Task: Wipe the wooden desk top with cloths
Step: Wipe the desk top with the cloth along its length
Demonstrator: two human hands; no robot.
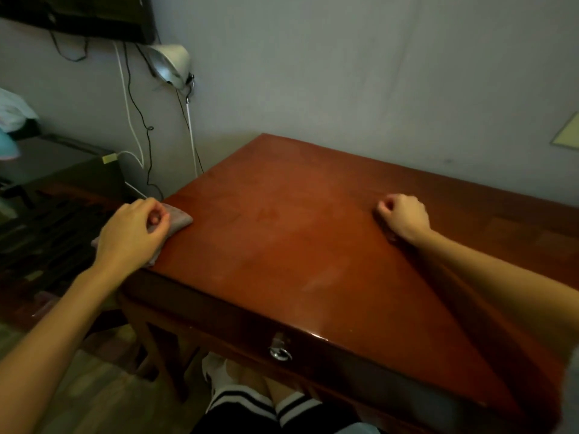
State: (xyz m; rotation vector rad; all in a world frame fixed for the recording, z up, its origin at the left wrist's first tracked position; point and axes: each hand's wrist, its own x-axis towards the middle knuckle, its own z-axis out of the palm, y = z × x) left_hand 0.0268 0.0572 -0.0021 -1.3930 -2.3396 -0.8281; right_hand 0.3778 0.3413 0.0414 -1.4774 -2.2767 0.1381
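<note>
- Desk top (313, 245): reddish-brown wood under a glossy varnish. It is flat, with a rounded near edge. Pale, dull streaks cross the middle and run toward five o'clock, and a bright glint sits on the near edge.
- Cloth (180, 218): soft, pinkish-grey and crumpled. It lies at the desk top's nine o'clock edge and partly hangs over it. One blunt corner pokes out toward three o'clock.
- Left hand (134, 227): bare, on top of the cloth. Fingers and thumb are curled round a bunched fold and grip it.
- Right hand (404, 216): bare, knuckles up, fingers curled in. It rests on the desk top toward two o'clock, well apart from the cloth. A dark patch lies beneath it, and I cannot tell whether this is a second cloth or shadow, so what the fingers hold cannot be told.
- Drawer front (219, 321): darker varnished wood, below the top at six o'clock.
- Ring pull (280, 352): bright metal, a round ring on a small plate, fixed to the drawer front.
- Lamp (170, 64): white cone-shaped shade with a shiny metal lining, on a slim white stem. It stands against the wall at eleven o'clock.
- Cables (149, 128): thin, black and white, hanging down the wall beside the lamp.
- Wall (344, 73): matt, pale grey.
- Screen (75, 14): flat and black, in the ten o'clock corner.
- Garment (241, 399): black fabric with white stripes, under the desk at six o'clock.
</note>
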